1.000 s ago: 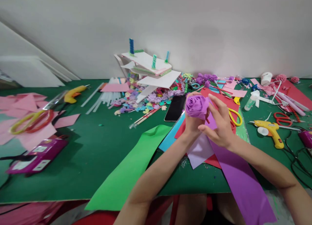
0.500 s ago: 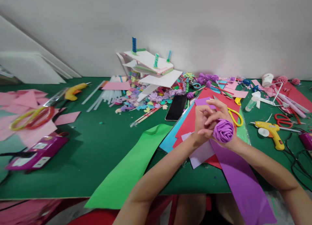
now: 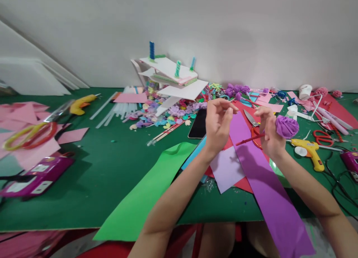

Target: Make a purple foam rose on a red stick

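Note:
A rose of rolled purple paper (image 3: 287, 126) on a thin red stem (image 3: 248, 139) is in my right hand (image 3: 271, 133). The bloom sticks out past the right side of the hand, and the stem points left. My left hand (image 3: 218, 125) is raised to the left of it, apart from the flower. Its fingers are loosely bent with a gap to the thumb, and nothing shows in them. Below both hands a long purple paper strip (image 3: 263, 172) slants over a lilac sheet (image 3: 227, 170) and red sheets. Scissors (image 3: 251, 118) lie partly hidden behind my right hand.
A green paper strip (image 3: 151, 194) hangs over the front edge. A yellow glue gun (image 3: 310, 150) and red-handled scissors (image 3: 323, 137) lie at right. Larger scissors (image 3: 30, 136), another glue gun (image 3: 82, 104) and a purple box (image 3: 39, 176) are at left. Behind is a phone (image 3: 197, 123).
My hands have moved apart. The right hand has gone right with the rose, turning it so the red stem shows. The left hand has moved left and up, away from the flower.

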Demonstrator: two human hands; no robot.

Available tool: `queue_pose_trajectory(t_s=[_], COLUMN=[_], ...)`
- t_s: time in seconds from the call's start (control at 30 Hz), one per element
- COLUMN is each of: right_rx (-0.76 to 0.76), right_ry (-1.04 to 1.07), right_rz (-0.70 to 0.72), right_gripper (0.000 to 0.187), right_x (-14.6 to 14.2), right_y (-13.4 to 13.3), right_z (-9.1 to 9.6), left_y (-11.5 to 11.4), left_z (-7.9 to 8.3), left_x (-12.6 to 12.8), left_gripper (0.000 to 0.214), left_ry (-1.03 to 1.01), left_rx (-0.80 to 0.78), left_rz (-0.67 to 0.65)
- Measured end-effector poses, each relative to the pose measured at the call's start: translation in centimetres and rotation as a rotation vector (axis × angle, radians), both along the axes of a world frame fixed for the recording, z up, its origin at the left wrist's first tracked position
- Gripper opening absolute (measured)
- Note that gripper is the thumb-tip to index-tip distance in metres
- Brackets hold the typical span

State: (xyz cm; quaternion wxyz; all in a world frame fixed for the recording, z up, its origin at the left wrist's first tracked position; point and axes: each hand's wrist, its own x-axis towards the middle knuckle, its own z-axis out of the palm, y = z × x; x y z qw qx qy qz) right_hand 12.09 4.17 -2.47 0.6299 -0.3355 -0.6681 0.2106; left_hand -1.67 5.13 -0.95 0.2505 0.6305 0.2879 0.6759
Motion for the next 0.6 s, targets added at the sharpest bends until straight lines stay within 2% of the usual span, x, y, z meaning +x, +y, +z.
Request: queue_pose_trajectory(t_s=[0.07, 0.17, 0.27, 0.33, 0.4, 0.5, 0.6], right_rx=[-0.083, -0.316, -0.432, -0.427, -0.436, -0.453, -0.452], right_ry=[0.117, 0.214, 0.286, 0.314, 0.307, 0.242, 0.161], right_rz=[0.123, 0.298, 0.382, 0.382, 0.398, 0.44, 0.413], right_gripper=[0.044, 0.047, 0.057, 0.06, 0.058, 0.057, 0.061], right_x=[0.0, -0.3, -0.5, -0.5, -0.5, -0.3, -0.2], right_y=[0.6, 1.1, 1.4, 1.5, 1.6, 1.8, 2.0], right_z=[-0.4, -0.7, -0.7, -0.6, -0.6, -0.8, -1.2], left_y=[-0.4, -1.4, -2.2, -2.4, -2.4, -2.2, -1.9], left_z=[0.5, 0.9, 0.7, 0.4, 0.2, -0.1, -0.3], left_x=[-0.4, -0.1, 0.9, 1.5, 1.8, 1.9, 1.8], left_gripper=[0.007, 0.007, 0.012, 0.011, 0.012, 0.024, 0.021], left_ry=[0.095, 0.413, 0.672, 0.665, 0.573, 0.475, 0.466], left_rx=[-0.046, -0.144, -0.213, -0.228, -0.244, -0.274, -0.265], left_rz=[-0.029, -0.111, -0.131, -0.125, -0.114, -0.114, -0.128])
